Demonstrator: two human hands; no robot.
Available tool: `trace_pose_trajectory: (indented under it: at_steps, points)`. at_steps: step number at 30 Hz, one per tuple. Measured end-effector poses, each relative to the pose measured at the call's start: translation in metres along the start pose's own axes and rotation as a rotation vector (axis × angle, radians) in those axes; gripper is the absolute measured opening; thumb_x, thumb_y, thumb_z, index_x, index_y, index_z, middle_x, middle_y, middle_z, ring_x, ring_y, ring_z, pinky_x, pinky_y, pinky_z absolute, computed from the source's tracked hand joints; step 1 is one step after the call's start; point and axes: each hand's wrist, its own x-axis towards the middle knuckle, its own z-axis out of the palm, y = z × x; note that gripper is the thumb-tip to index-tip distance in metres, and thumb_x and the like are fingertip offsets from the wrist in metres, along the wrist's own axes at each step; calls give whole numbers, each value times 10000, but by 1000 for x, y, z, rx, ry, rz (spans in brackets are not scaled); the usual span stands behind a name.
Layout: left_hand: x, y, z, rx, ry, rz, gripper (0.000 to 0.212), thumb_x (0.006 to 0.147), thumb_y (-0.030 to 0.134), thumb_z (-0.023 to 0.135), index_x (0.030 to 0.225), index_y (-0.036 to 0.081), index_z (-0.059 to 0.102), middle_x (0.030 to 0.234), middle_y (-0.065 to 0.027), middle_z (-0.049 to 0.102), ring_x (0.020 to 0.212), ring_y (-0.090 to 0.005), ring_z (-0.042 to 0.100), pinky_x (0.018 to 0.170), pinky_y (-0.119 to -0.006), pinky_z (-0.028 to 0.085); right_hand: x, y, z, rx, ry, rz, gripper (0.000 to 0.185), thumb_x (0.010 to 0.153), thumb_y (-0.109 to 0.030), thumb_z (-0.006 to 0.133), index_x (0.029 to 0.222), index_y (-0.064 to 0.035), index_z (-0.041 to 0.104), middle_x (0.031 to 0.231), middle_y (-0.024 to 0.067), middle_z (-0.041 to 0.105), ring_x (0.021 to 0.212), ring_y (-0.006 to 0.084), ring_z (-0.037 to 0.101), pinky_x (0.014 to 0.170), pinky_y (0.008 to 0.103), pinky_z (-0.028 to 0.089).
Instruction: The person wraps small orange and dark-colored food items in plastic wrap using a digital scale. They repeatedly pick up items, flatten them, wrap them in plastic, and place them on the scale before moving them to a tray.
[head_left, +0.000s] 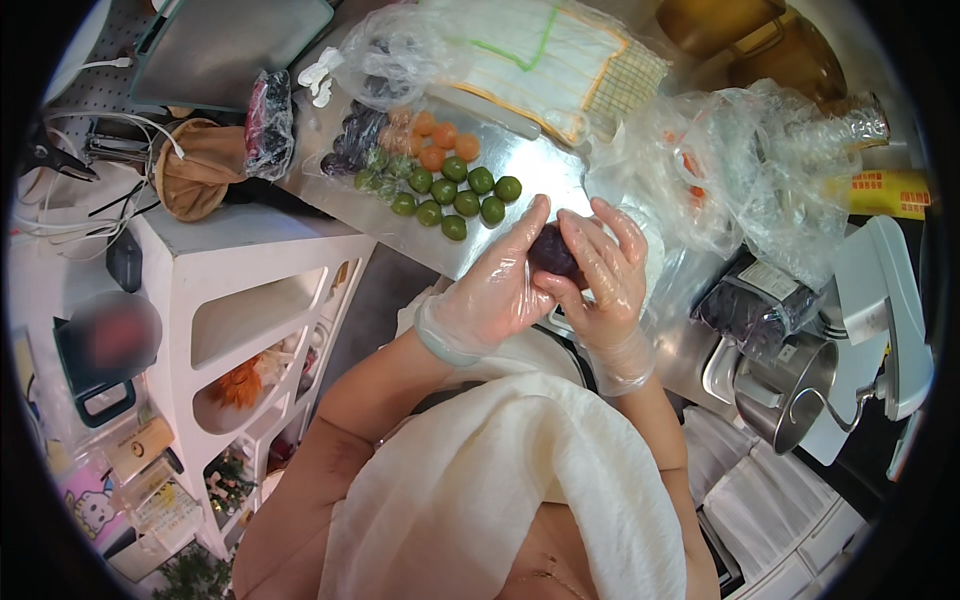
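A dark purple ball of paste or dough (553, 251) is held between my two hands above the near edge of the metal work surface (540, 169). My left hand (499, 289), in a clear plastic glove, cups it from the left with the thumb along its side. From the right, the curled fingers of my gloved right hand (607, 274) press on it. Just beyond the hands lie several green balls (466, 202) in loose rows. Orange balls (445, 136) and dark purple balls (352, 142) sit farther back, partly under clear plastic film (382, 161).
A folded cloth (540, 56) lies at the back. To the right are crumpled plastic bags (739, 161), a bag of dark purple filling (757, 296) and a stand mixer (889, 315) with a steel bowl (784, 394). A white shelf unit (247, 255) stands on the left.
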Motion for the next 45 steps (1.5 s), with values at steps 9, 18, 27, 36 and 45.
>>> trace_pose_trajectory:
  at_steps: [9,18,27,36,45]
  points:
    - [-2,-8,8,352,92,286,276,989,278,393,928,41,521,892,-41,545,819,-116,528,722,-255,457,6,-8,0,132,84,113,335,737,-237,736,1013,-60,668,1259,140,536,1186,330,470,973,434,367]
    - [-8,-6,26,652,57,374,335,978,298,405,834,26,536,871,-44,539,800,-100,499,716,-227,410,19,-25,6,1442,204,808,393,753,-56,694,1122,-68,562,1426,160,352,1325,254,326,1079,387,265]
    - [0,1,24,514,-13,376,271,957,205,461,1140,12,513,940,-62,563,865,-130,528,778,-259,424,29,6,-6,832,86,406,519,862,-308,579,1270,2,494,1419,190,370,1361,329,269,1095,436,213]
    - [15,3,11,199,-117,457,637,968,476,228,1424,32,217,1445,-201,284,1340,-327,291,1121,-430,216,51,-2,41,268,-41,-42,321,845,-108,525,1117,54,575,1221,226,547,1184,395,483,1029,479,339]
    - [8,29,-4,13,134,421,518,992,365,290,1391,35,268,1399,-140,372,1261,-284,405,1078,-401,305,52,-8,66,135,-60,0,352,773,-61,569,1088,97,562,1163,252,559,1140,386,514,996,477,386]
